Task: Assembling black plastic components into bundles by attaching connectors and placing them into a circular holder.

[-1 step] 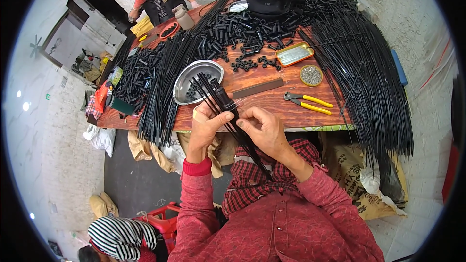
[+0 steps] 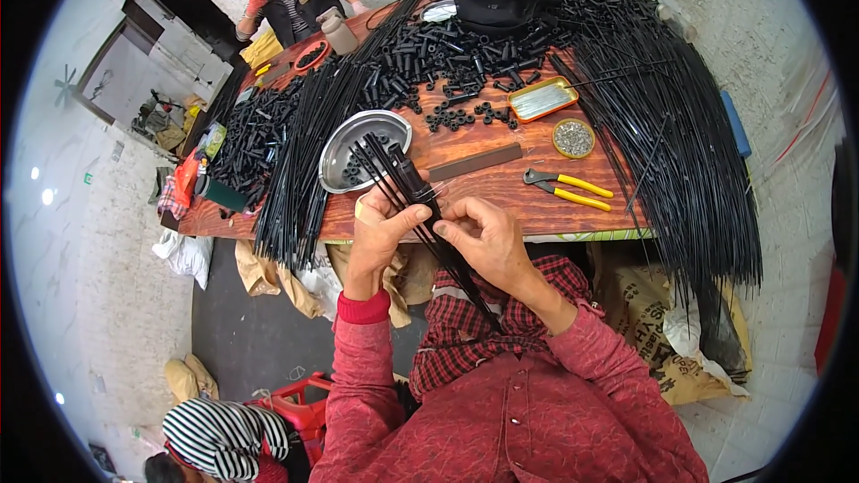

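Observation:
My left hand [image 2: 383,237] is closed round a bundle of thin black rods [image 2: 461,282], which slants from above the table edge down to my lap. Among the rods' upper ends sits a black cylindrical fitting [image 2: 413,181], under my left thumb. My right hand [image 2: 488,237] has thumb and forefinger pinched at the lower end of that fitting; what exactly lies between the fingertips is hidden. Just beyond the rod tips stands a metal bowl [image 2: 333,148] with small black rings in it. A dark flat bar [image 2: 474,163] lies on the table past my right hand.
Yellow-handled pincers [image 2: 573,192], a round tub of small metal bits [image 2: 574,139] and a tin of thin metal pins [image 2: 543,100] lie to the right. Black rods [image 2: 667,134] overhang the table's right edge. Black tubes [image 2: 447,54] are heaped behind. A co-worker [image 2: 291,0] sits across the table.

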Motion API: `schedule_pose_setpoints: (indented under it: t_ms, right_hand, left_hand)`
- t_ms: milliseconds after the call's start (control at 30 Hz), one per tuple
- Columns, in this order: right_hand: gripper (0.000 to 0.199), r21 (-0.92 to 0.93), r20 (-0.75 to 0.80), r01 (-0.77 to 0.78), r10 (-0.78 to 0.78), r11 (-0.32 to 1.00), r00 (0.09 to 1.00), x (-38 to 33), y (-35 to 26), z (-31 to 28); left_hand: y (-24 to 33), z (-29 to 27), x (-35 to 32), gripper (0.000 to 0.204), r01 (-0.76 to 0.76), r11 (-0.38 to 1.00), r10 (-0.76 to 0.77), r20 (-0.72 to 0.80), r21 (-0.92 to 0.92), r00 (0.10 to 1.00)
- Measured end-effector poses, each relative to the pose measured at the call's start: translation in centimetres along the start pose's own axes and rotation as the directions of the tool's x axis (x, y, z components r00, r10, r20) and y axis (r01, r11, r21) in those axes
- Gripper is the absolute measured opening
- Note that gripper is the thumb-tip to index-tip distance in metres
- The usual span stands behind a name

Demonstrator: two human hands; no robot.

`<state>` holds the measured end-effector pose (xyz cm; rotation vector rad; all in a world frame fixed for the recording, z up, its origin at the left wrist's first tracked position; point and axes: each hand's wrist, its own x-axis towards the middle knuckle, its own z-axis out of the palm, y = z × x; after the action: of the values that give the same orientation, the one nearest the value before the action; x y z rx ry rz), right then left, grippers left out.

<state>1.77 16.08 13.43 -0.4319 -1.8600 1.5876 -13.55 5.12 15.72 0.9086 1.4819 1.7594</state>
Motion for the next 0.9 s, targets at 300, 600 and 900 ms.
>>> schedule_pose_setpoints:
  t_ms: [300,600,900]
  right_hand:
    - [0.030,-0.170,0.067,-0.141,0.154,0.975,0.986,0.3,0.0,-0.6]
    - [0.029,-0.217,0.034,-0.145,0.156,0.965,0.987,0.2,0.0,-0.4]
    - [0.024,-0.103,0.079,-0.195,0.204,0.975,0.976,-0.1,-0.2,-0.5]
  left_hand:
    - [0.1,-0.1,-0.1,0.050,0.002,0.999,-0.001,0.023,-0.039,1.000]
    - [1.5,1.1,-1.3,0.049,0.030,1.000,-0.030,0.016,0.003,0.999]
    - [2.3,2.2,-1.8,0.044,0.064,0.993,-0.061,-0.029,0.099,0.998]
